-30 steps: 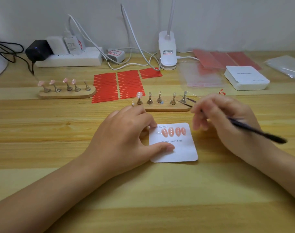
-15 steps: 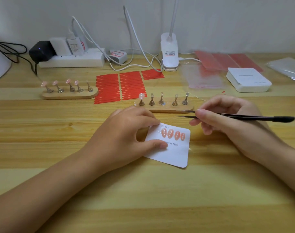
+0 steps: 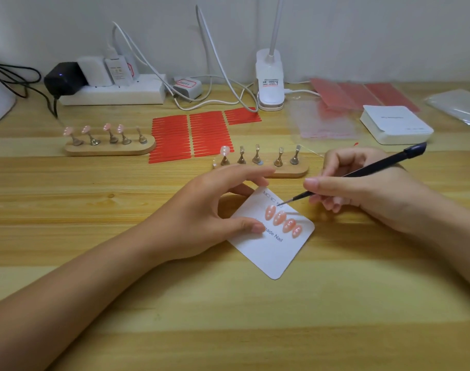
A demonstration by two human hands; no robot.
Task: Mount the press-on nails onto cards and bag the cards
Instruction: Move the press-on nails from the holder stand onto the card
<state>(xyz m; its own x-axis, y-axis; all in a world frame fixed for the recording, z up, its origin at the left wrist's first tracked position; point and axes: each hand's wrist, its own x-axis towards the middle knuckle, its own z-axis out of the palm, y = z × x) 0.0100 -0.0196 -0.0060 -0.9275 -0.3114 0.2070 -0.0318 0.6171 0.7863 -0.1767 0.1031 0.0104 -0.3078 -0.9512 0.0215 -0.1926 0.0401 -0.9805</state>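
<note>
White card (image 3: 266,253) lies turned on a diagonal near the middle of the worktop (image 3: 94,204), toward the front edge. Four pink press-on nails (image 3: 283,222) already sit in a slanted row on it. Left hand (image 3: 209,212) holds the card's left edge, thumb pressing the face beside the printed text, fingers arched over the upper corner. Right hand (image 3: 362,188) is clamped on dark tweezers (image 3: 362,171); the tip hovers just above the first nail, and I cannot tell whether it touches the card. The two hands are apart, one on each side of the card. Behind the card, the near wooden stand (image 3: 290,171) carries one nail (image 3: 225,150) on its leftmost peg, the other pegs bare. A second stand (image 3: 108,148) toward the back-left has four nails mounted. Red adhesive strips (image 3: 191,135) lie between the stands; clear bags (image 3: 322,119) and a stack of cards (image 3: 397,124) sit toward the back-right corner. Judgement: the nails look light, hard, glossy and slippery, likely to skitter if pinched at the tip, so best taken by the side edges with tweezers. The card looks thin yet fairly stiff, and slides easily; hold by its edge, clear of the nails.
</note>
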